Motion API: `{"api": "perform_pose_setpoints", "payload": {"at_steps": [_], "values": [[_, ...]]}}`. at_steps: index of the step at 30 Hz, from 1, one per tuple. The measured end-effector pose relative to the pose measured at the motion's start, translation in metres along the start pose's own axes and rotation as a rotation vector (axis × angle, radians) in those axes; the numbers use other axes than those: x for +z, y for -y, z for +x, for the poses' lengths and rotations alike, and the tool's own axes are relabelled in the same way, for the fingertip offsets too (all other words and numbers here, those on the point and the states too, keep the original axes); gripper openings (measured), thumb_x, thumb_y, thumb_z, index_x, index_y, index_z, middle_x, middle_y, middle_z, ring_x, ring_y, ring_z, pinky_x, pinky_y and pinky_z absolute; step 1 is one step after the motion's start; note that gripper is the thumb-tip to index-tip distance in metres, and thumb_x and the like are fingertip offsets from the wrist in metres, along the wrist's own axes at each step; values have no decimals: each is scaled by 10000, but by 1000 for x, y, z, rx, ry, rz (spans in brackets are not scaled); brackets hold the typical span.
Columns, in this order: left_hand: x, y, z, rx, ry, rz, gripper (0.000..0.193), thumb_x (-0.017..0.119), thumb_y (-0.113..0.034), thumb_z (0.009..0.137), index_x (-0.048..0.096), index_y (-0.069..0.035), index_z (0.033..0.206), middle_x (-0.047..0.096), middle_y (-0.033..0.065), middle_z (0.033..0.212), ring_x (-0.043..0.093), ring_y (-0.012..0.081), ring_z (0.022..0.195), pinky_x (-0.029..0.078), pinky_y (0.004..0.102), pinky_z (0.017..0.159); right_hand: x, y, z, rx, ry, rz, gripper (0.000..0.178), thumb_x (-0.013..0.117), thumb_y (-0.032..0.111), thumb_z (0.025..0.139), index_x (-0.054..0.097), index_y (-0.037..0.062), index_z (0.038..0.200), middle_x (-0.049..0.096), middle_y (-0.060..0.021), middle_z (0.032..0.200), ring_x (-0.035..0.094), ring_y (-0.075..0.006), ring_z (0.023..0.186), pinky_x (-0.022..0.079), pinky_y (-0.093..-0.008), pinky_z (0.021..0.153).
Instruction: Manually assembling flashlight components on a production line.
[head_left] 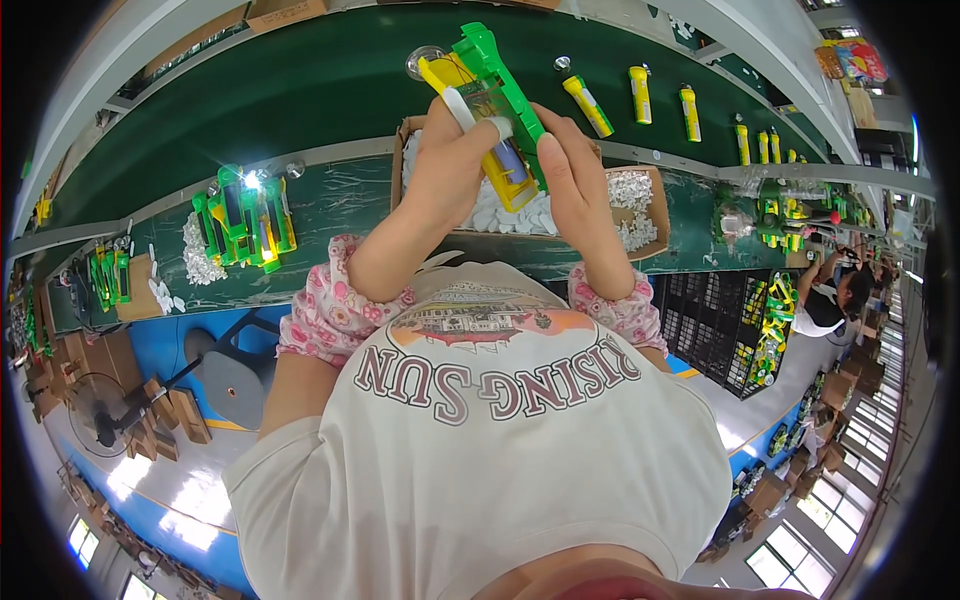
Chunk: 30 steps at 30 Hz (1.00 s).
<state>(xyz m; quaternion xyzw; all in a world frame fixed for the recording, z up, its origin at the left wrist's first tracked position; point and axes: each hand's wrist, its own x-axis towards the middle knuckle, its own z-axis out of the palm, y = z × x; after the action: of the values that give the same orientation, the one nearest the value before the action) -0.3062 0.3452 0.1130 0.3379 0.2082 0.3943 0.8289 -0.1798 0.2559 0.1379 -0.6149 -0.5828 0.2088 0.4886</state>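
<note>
Left hand (450, 162) clasps yellow shell (516, 194), right hand (575, 182) green shell (516, 98) (fingers curled in); best keep edges aligned, unforced.

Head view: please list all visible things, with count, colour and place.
casing unit: 1, green and yellow, in both hands
open boxes: 2, brown, on bench, with whitish pieces
flashlight-like units: at least 6, yellow, beyond bench
green units: several, green, left bench; one light shining
small parts: pile, white, beside green units
crates: count unclear, black, lower right
fan: 1, dark, lower left
seat: 1, grey, left floor
co-worker: 1, pale top, far right
background: too small to count
shirt: 1, whitish, centre
sleeves: 2, pink floral, forearms
left hand: 1, bare, casing's left
right hand: 1, bare, casing's right
</note>
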Motion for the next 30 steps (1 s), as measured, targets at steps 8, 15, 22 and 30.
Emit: {"api": "perform_pose_setpoints", "payload": {"at_steps": [8,15,22,30], "values": [[3,-2,-6,-5,104,29,472,583,75,827,358,-32,1228,562,97,1103,597,194,1009,504,329,864,-5,1,-3,14,-19,60,369,442,203,989,528,-34,1258,571,-138,1003,555,-220,922,432,-312,841],[-6,2,-7,13,128,18,460,548,65,837,422,-45,1266,582,98,1134,586,206,1055,471,370,933,-9,5,-2,-15,41,-60,370,480,182,969,523,-37,1264,577,-167,1009,576,-265,931,448,-333,850],[-5,3,-9,-2,125,-72,531,476,72,785,392,-45,1296,566,109,1174,569,229,1104,451,388,976,12,15,-11,-60,-69,-299,419,511,206,953,511,36,1336,567,-152,1087,538,-303,944,417,-393,895],[-5,9,-7,78,76,-206,570,430,26,731,380,-25,1297,515,184,1243,507,318,1205,388,443,1054,20,11,-9,-53,79,-459,555,572,124,904,408,93,1433,488,-203,1176,602,-320,900,527,-386,695]]}}
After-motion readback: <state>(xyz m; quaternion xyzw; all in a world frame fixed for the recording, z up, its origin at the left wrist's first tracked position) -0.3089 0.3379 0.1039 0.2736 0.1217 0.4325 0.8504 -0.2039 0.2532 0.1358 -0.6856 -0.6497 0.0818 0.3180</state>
